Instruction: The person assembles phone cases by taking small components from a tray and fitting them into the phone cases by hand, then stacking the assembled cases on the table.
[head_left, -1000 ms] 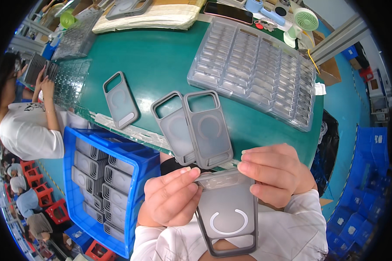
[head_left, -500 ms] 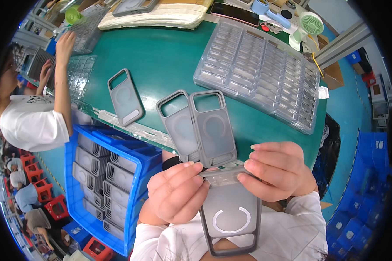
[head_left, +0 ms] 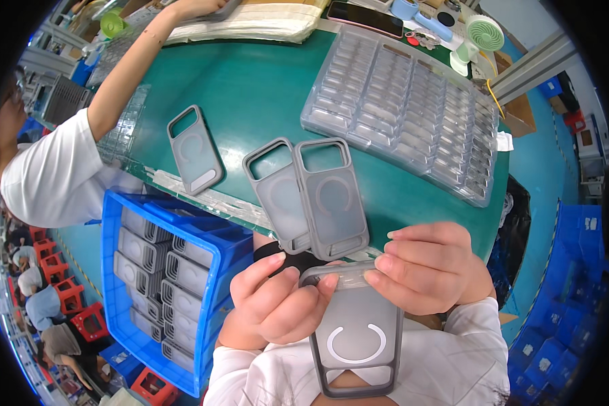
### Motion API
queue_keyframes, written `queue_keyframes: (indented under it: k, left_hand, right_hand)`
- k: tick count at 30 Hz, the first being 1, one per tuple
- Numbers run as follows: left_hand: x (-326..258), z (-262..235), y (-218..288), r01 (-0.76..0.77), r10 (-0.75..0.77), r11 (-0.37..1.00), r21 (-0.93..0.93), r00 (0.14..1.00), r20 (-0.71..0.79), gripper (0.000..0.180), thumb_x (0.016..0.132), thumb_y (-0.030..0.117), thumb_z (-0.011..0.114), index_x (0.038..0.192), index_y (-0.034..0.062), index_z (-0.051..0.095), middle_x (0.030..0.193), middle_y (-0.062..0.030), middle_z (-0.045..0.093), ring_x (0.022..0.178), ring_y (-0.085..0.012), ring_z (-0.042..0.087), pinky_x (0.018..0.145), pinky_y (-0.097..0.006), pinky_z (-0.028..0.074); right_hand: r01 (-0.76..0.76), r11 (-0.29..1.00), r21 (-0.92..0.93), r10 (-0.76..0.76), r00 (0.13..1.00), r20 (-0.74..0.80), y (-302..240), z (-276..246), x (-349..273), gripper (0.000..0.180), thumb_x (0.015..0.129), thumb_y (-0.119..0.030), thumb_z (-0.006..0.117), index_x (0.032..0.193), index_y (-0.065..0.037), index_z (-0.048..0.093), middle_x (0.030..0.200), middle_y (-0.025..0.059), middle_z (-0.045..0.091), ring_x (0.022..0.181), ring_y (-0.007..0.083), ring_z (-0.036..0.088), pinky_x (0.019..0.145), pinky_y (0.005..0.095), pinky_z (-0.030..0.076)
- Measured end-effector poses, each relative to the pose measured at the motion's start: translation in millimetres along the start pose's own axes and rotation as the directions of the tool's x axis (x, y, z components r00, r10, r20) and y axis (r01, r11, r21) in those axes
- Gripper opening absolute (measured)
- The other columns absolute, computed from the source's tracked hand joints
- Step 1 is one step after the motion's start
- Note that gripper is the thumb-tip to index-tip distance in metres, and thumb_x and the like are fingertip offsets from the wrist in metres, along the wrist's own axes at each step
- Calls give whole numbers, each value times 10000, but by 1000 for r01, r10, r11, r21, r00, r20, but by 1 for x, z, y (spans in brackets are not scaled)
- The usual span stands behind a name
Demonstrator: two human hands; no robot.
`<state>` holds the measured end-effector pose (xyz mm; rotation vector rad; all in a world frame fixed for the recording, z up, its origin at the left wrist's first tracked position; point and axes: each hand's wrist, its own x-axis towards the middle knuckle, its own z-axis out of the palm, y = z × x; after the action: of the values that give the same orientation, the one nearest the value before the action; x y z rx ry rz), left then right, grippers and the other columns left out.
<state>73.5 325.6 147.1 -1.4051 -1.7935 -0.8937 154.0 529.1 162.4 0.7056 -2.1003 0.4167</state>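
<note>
A grey phone case [head_left: 360, 314] with a frosted back and a white ring mark hangs between my hands, its camera opening at the lower end. Across its upper end lies a clear, shiny strip [head_left: 350, 278]. My left hand [head_left: 277, 301] pinches the case's upper left corner, thumb and fingertip on the strip. At the upper right corner, my right hand [head_left: 426, 267] closes thumb and fingers on the edge of the case. Just beyond them, two similar cases overlap on the green table, a left one [head_left: 277, 199] and a right one [head_left: 331, 203]. Another case [head_left: 195, 150] lies farther left.
A clear plastic tray [head_left: 399, 115] of many small compartments covers the table's right side. Left of me, a blue crate [head_left: 206, 298] holds stacked cases. A co-worker's arm [head_left: 132, 68] reaches across the far left. A green fan [head_left: 484, 34] and a phone [head_left: 365, 20] are at the back.
My left fingertips have shifted right along the strip, while my right hand has barely moved. The co-worker's arm has stretched toward a case at the back of the table.
</note>
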Motion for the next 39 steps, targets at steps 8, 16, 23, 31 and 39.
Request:
queue_keyframes:
  k: [8,16,23,31,39]
  left_hand:
    - [-6,1,-1,-91,85,990,108,994,65,199,693,121,709,698,190,522,797,72,495,698,-118,496,874,-386,359]
    - [1,9,-2,-118,166,979,164,931,-326,56,809,120,596,769,145,566,856,61,611,739,-75,540,987,-343,366]
    - [13,-9,2,89,-61,989,-119,973,225,137,729,25,647,860,59,668,977,-111,672,826,-214,667,854,-325,499]
    - [13,-8,-1,30,-5,992,-123,980,200,94,713,41,686,799,56,651,932,-103,679,806,-208,671,836,-318,510]
    - [12,-6,-2,8,16,990,-140,985,171,95,710,31,701,749,60,620,919,-97,680,793,-200,671,831,-313,514]
  right_hand:
    - [-4,1000,29,5,1000,-26,-3,3,-3,93,691,-33,670,754,-97,648,910,12,628,817,148,616,665,254,536]
    - [-10,1000,5,11,1000,-25,-1,3,-1,89,688,-54,671,760,-100,645,916,14,636,793,147,620,664,258,534]
    - [-22,1000,22,22,999,-24,0,4,-2,88,698,-76,640,785,-90,644,885,39,649,786,163,620,649,259,532]
    - [-39,998,51,39,999,-12,3,5,-1,100,689,-95,641,788,-87,646,883,41,649,783,162,620,650,256,530]
    - [2,999,55,-3,1000,10,2,6,-4,69,695,-46,671,755,-67,644,915,70,639,795,188,630,659,261,553]
